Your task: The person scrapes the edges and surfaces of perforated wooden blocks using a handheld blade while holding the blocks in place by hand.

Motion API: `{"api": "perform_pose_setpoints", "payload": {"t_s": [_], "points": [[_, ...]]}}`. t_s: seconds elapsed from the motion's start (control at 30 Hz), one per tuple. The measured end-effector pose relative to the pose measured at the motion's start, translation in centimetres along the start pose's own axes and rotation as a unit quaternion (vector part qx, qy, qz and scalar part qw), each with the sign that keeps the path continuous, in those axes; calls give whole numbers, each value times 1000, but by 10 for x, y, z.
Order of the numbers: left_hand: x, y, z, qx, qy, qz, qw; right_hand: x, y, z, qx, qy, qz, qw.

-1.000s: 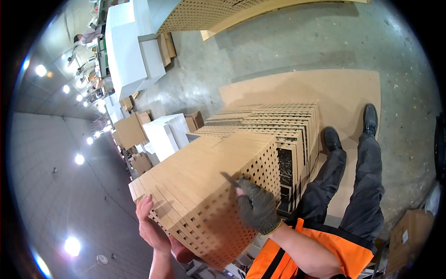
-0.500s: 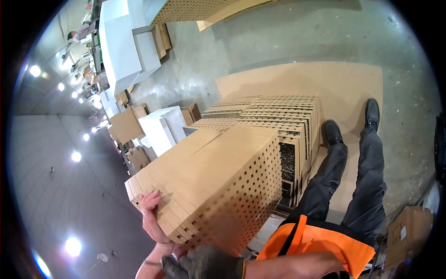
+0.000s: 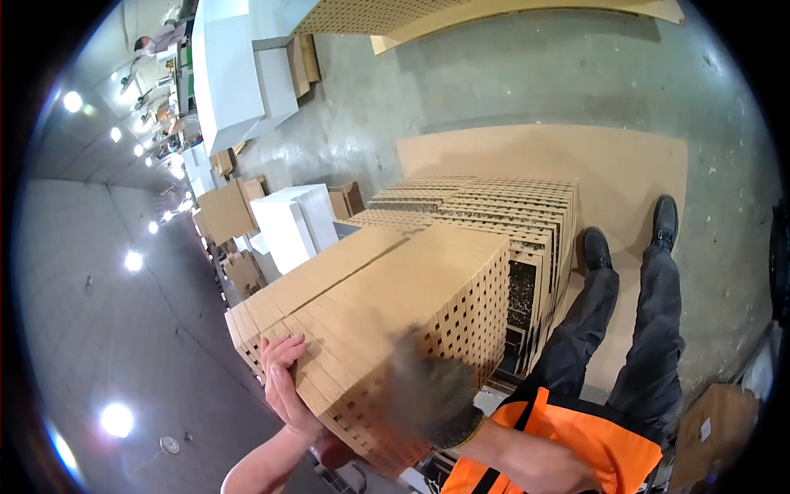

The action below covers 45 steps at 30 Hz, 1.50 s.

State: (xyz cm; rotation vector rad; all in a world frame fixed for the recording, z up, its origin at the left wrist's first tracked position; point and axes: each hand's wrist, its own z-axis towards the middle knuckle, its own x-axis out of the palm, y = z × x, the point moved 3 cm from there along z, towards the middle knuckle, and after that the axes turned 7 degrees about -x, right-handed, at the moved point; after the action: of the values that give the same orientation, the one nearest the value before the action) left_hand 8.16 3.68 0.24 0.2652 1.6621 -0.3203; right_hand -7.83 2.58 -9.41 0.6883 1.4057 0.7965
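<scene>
A tall block of stacked brown cardboard pieces (image 3: 395,280), its near right side covered with rows of small square holes, stands in front of me. A dark gap runs along its top, dividing it into a near part and a narrower far part (image 3: 309,280). My bare left hand (image 3: 284,362) grips the near part at its left end, fingers bent over the top edge. My right hand (image 3: 436,399), in a dark glove, is smeared by motion in front of the holed side. Its fingers cannot be made out, nor whether they touch the cardboard.
More slotted cardboard stacks (image 3: 502,198) stand behind, on a flat cardboard sheet (image 3: 625,165) where my feet rest. White boxes (image 3: 292,222) and a large pale block (image 3: 234,82) are at left. A brown carton (image 3: 716,428) sits at lower right.
The gap across the block's top has widened and lengthened. My gloved right hand has swept up and right across the holed side. My left hand has moved slightly right along the edge. The view has shifted.
</scene>
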Motion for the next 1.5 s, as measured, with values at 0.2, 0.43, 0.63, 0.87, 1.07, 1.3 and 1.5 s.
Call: {"api": "perform_pose_setpoints", "payload": {"t_s": [0.2,0.43,0.63,0.87,1.07,1.3,1.5], "points": [[2,-1,0,4,-3,-4,1000,-34,-41,15,20,-95,338,936],[0,-1,0,15,3,3,1000,-40,-100,27,251,-309,529,749],[-2,7,-4,13,1,0,1000,-40,-52,18,239,-338,612,674],[-5,13,-4,76,16,21,997,-53,-41,13,256,-243,679,643],[-4,16,-5,53,-1,14,999,-52,-39,14,191,-340,585,711],[-9,16,-3,136,43,92,985,-53,-39,12,214,-244,636,700],[-5,16,-6,64,6,21,998,-53,-42,14,226,-237,677,659]]}}
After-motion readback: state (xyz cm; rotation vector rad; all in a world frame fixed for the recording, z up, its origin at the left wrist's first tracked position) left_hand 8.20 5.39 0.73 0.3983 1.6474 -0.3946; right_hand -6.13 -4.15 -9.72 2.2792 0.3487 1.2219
